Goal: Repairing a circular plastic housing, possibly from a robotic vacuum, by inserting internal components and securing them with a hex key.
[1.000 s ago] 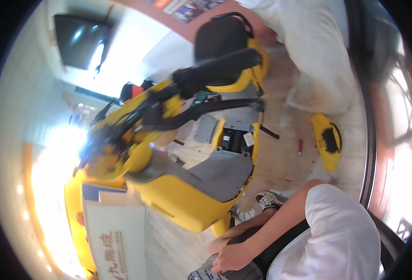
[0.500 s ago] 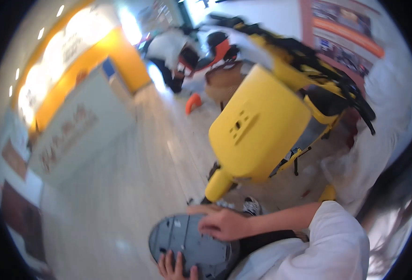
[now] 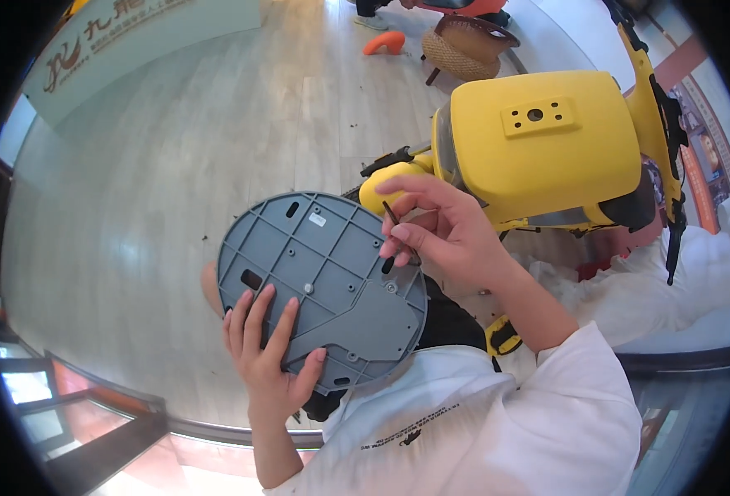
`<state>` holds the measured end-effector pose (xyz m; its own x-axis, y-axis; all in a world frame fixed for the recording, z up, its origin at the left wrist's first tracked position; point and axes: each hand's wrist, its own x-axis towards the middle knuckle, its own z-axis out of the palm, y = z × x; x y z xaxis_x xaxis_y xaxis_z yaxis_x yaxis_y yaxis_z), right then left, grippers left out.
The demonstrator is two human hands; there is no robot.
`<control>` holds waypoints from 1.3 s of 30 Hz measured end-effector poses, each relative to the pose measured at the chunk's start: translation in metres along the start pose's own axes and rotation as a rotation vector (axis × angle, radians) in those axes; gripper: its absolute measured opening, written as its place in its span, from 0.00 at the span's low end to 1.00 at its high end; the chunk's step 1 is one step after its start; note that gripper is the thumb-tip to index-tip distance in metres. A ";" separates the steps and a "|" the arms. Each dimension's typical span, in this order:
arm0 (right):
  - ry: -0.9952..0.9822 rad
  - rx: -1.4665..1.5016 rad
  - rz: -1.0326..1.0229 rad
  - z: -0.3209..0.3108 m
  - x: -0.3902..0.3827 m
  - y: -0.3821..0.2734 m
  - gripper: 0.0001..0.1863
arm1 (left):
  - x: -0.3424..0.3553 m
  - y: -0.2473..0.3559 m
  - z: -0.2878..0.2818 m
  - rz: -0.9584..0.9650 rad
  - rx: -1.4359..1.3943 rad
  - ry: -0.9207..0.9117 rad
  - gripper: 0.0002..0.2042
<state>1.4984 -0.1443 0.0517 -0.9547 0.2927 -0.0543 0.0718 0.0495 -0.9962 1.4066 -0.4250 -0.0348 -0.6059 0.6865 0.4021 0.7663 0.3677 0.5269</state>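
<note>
A grey oval plastic plate [image 3: 323,256], ribbed, with slots and small screw bosses, lies tilted over my lap. My left hand [image 3: 267,355] rests on its near left part, fingers spread and flat on the ribs, thumb apart. Over the plate's right edge, my right hand [image 3: 460,236] pinches a thin dark tool [image 3: 390,213], which looks like a hex key, between thumb and fingers. Its lower end is partly hidden by the fingers, and I cannot tell whether it touches the plate. A black slot [image 3: 388,264] in the plate shows just below the fingertips.
Beyond my right hand stands a large yellow machine shell [image 3: 580,157] with a holed mount and black-and-yellow limbs. White sheeting [image 3: 621,289] lies to the right. Farther off are a woven chair [image 3: 464,56], an orange curved piece [image 3: 384,43], a pale counter [image 3: 133,54] and someone's shoe [image 3: 371,22].
The view has tipped down, so the plate appears higher and larger. My right hand has lifted and shifted to the plate's right edge, where the thin tool now shows. My left hand stays on the plate.
</note>
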 end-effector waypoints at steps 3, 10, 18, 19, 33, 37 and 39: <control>-0.013 0.143 -0.087 0.005 -0.007 -0.002 0.13 | 0.004 0.001 -0.001 0.051 -0.020 -0.043 0.30; -0.072 -0.156 -0.258 -0.029 -0.019 0.007 0.17 | 0.034 0.022 -0.008 0.034 -0.043 -0.083 0.30; -0.141 -0.360 -0.401 -0.031 -0.028 0.010 0.19 | 0.078 0.090 0.020 0.101 -0.254 -0.172 0.14; -0.152 -0.381 -0.367 -0.032 -0.026 0.013 0.21 | 0.080 0.088 0.025 0.093 -0.246 -0.174 0.14; -0.252 -0.805 -0.666 -0.060 -0.006 0.024 0.13 | 0.085 0.077 0.048 0.030 -0.329 -0.116 0.08; -0.319 -1.015 -0.874 -0.061 -0.007 0.021 0.10 | 0.088 0.080 0.038 0.084 -0.218 -0.133 0.10; -0.297 -1.002 -0.930 -0.057 -0.005 0.026 0.13 | 0.085 0.082 0.031 0.122 -0.146 -0.158 0.11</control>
<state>1.5212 -0.0902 0.0299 -0.7815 -0.4287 0.4534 -0.5610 0.8009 -0.2097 1.4249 -0.3169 0.0193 -0.4614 0.8139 0.3531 0.7856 0.1899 0.5889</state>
